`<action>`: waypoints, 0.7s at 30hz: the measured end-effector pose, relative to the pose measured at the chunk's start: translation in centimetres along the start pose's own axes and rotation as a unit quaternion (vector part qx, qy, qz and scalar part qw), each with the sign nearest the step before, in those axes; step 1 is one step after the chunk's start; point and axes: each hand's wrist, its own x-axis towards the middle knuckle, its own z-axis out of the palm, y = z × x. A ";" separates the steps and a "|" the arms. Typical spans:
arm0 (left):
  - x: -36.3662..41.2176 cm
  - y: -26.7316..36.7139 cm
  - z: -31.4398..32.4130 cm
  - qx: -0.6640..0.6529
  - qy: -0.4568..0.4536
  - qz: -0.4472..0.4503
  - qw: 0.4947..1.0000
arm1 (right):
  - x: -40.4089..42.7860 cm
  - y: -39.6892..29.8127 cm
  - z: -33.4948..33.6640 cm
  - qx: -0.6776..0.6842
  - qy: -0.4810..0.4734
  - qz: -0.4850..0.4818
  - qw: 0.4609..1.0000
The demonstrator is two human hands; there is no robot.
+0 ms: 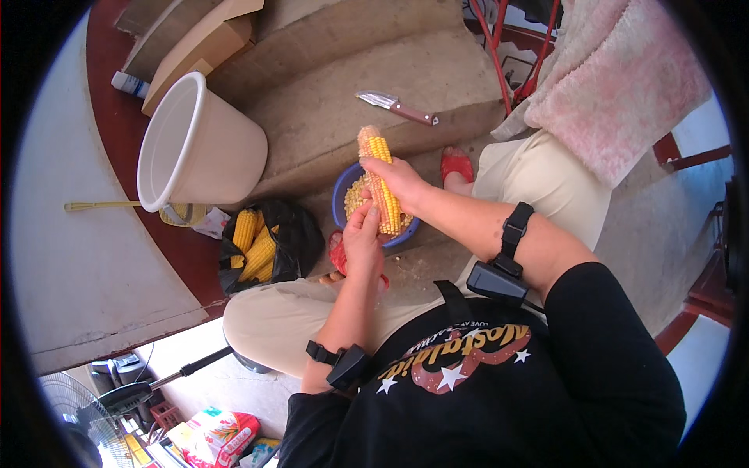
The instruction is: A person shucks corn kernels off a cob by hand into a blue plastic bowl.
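A partly stripped corn cob (381, 178) is tilted upright over a blue plastic basin (338, 202). Yellow kernels remain in rows along its right side, while the bare part is pinkish. My right hand (398, 180) grips the cob around its middle. Lower down, my left hand (364, 231) has thumb and fingers pressed against its left side. Loose corn kernels (354, 198) lie in the basin, partly hidden by hands and cob. To the left, a black plastic bag (301, 240) holds several yellow corn ears (257, 251).
A knife with a brown handle (412, 113) lies on the concrete step (327, 111) beyond the basin. A large white bucket (231, 149) and cardboard box (199, 50) stand left. Pink fleecy cloth (626, 88) hangs at right. A fan (82, 415) is at lower left.
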 end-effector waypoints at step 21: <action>1.4 -1.2 -1.6 -0.086 0.063 -0.046 0.993 | 0.9 1.0 -1.0 -0.040 -0.030 -0.002 0.999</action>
